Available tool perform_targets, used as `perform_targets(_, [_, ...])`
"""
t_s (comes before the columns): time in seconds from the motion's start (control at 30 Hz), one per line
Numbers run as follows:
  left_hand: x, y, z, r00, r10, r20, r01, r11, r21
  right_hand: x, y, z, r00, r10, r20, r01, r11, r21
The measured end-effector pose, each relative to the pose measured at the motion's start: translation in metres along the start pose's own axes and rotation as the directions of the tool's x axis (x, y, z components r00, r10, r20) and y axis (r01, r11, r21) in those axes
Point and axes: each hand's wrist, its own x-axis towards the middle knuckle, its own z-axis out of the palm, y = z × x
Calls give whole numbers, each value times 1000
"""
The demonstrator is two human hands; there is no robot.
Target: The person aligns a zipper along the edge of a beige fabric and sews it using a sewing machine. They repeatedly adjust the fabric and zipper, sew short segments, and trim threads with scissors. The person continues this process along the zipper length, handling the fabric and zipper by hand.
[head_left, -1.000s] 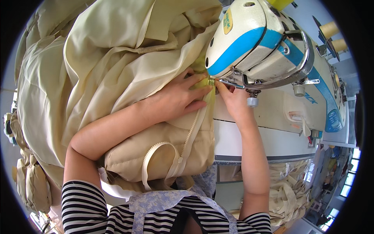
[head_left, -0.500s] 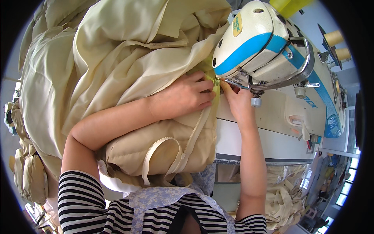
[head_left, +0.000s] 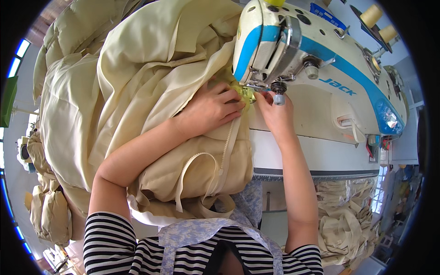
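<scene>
Right at the sewing machine [head_left: 316, 68] needle, the left hand [head_left: 211, 109] lies flat, fingers curled, pressing the cream fabric [head_left: 137, 91], while the right hand [head_left: 275, 114] pinches its yellow-edged seam, the zipper tape [head_left: 229, 142] trailing back toward the table's near edge.

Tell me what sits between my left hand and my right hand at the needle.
In the head view, a small yellow-green fabric piece under the sewing machine's presser foot.
</scene>
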Motion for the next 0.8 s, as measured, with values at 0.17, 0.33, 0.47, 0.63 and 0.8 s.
perform_targets(0.17, [-9,16,-25,996,-34,83,34,999,5,-86,-60,-55,612,217,760,-645,694,321])
perform_targets(0.33, [-27,39,-40,994,19,111,-15,999,-36,-162,-73,-25,349,87,933,-790,564,243])
perform_targets(0.47, [-25,46,-38,999,-5,37,7,999,-46,-163,-94,-11,398,-124,909,-757,516,402])
perform_targets(0.63, [-10,46,-43,953,-288,-98,233,898,-374,-131,-86,-74,514,-523,680,-473,489,733])
perform_targets(0.8, [-5,62,-21,824,-560,-86,410,695,-590,-87,-23,-73,844,-412,343,468,878,-99])
